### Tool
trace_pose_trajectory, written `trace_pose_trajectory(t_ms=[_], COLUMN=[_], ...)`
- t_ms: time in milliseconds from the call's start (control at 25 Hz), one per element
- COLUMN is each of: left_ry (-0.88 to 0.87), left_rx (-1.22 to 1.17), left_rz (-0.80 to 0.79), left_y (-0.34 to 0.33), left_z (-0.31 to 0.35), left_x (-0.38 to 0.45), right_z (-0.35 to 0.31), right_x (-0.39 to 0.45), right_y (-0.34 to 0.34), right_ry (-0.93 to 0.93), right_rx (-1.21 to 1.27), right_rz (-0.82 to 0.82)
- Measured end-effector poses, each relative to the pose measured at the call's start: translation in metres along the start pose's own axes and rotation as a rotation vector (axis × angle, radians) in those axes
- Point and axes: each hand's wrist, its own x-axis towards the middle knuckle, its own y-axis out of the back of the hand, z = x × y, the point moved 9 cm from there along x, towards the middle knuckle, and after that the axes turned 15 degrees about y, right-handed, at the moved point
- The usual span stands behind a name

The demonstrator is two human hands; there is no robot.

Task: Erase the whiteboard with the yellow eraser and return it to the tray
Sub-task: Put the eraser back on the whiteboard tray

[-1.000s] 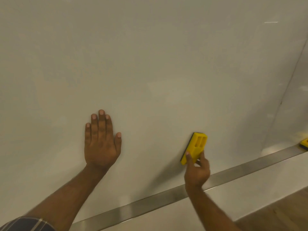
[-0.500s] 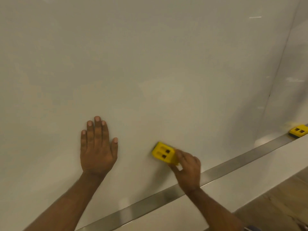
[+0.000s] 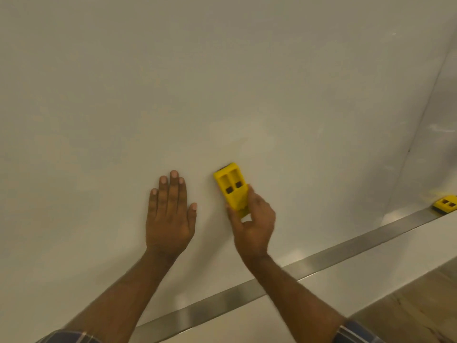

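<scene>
Two yellow erasers seen, right hand [image 3: 253, 222] clamped on ribbed plastic yellow eraser [image 3: 231, 188] against glossy whiteboard [image 3: 222, 82], left hand [image 3: 169, 214] splayed flat beside grip, second eraser [image 3: 445, 204] on metal tray [image 3: 309, 264] far right of grip.

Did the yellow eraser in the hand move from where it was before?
Yes. The yellow eraser in the right hand slid left along the whiteboard, toward the flat left hand and farther from the second eraser resting on the tray.
</scene>
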Motion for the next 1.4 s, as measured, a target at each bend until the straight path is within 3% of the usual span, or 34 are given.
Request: trace_pose_trajectory(t_ms=[120, 240, 360, 520, 640, 760, 1040, 1400], left_ry=[-0.049, -0.015, 0.032, -0.096, -0.183, -0.153, -0.02, 0.119], left_rx=[-0.167, -0.313, -0.273, -0.216, -0.156, -0.108, -0.138, -0.076], left_rz=[-0.083, -0.195, -0.243, -0.346, -0.301, -0.304, -0.406, -0.464], left_y=[0.012, 0.032, 0.06, 0.091, 0.118, 0.134, 0.139, 0.141], left_z=[-0.008, -0.036, -0.074, -0.105, -0.136, -0.188, -0.281, -0.332], left_x=[-0.007, -0.015, -0.022, -0.029, -0.032, -0.048, -0.097, -0.156], right_z=[-0.039, -0.055, -0.088, -0.139, -0.186, -0.23, -0.275, -0.289], right_x=[-0.01, -0.023, -0.036, -0.049, -0.06, -0.083, -0.149, -0.213], right_y=[-0.023, -0.021, -0.031, -0.055, -0.086, -0.116, -0.17, -0.203], right_ry=[0.137, 0.162, 0.248, 0.36, 0.493, 0.589, 0.577, 0.531], right_rx=[0.038, 0.034, -0.029, -0.067, -0.048, -0.02, 0.042, 0.157], right_rz=[-0.231, -0.272, -0.344, -0.424, -0.488, -0.545, -0.688, -0.791])
